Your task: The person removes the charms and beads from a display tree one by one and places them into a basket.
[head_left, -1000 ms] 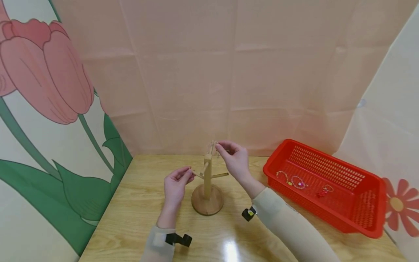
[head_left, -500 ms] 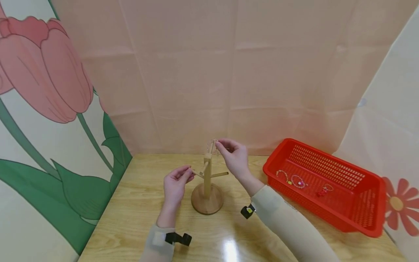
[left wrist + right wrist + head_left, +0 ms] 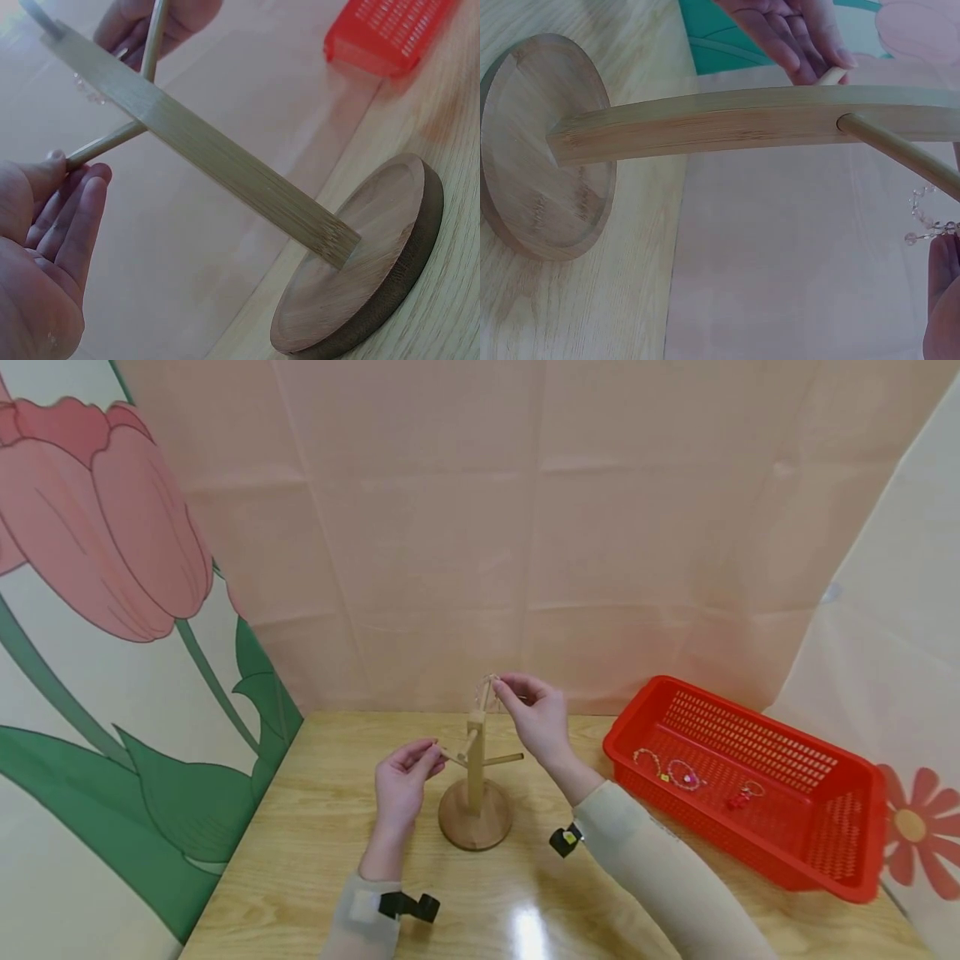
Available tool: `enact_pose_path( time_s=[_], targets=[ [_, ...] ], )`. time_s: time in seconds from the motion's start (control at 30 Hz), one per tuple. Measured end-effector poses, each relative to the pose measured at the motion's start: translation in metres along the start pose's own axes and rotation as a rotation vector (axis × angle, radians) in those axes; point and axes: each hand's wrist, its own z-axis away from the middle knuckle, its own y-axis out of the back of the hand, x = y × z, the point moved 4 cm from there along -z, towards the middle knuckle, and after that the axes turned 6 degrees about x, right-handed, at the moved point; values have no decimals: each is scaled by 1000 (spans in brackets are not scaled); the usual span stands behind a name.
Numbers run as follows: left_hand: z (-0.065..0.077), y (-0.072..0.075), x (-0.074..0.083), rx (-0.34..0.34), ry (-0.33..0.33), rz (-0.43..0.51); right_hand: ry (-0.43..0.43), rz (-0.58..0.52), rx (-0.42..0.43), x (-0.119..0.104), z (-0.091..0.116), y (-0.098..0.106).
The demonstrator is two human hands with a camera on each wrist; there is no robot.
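A wooden stand [image 3: 476,777] with a round base and several pegs rises from the table in the head view. My left hand [image 3: 402,781] pinches the end of its left peg [image 3: 105,146] between thumb and fingers, as the left wrist view also shows. At the top of the post, my right hand [image 3: 542,714] pinches a clear beaded bracelet [image 3: 926,221] around the upper far peg [image 3: 486,695]. The beads hang loosely beside that peg, and part of the bracelet is hidden behind the fingers. The right peg [image 3: 504,761] is bare.
A red plastic basket [image 3: 742,718] stands on the right of the wood-grain table [image 3: 300,877]. Inside lie a bracelet with a yellow charm [image 3: 647,763], a pink-charm bracelet [image 3: 683,776] and a red-charm one [image 3: 741,797]. A pink sheet [image 3: 420,527] hangs behind.
My right hand has risen slightly with the bracelet at the upper peg. The left hand keeps its pinch on the left peg, and the stand stays in place.
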Motion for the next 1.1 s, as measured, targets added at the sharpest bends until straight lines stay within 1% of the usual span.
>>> enact_pose_path(
  time_s=[0.33,0.63,0.8,0.97,1.1],
  targets=[
    [1,0,0,-10,-6,-4,-16,-15,11,3,-1,0],
    [1,0,0,24,-6,-20,-14,-49,23,7,1,4],
    [1,0,0,18,-7,-6,-16,-33,39,10,0,15],
    [0,0,-2,15,-11,2,-27,-6,66,14,-4,33],
    [0,1,-2,18,-14,3,-46,28,66,18,-6,48]
  ],
)
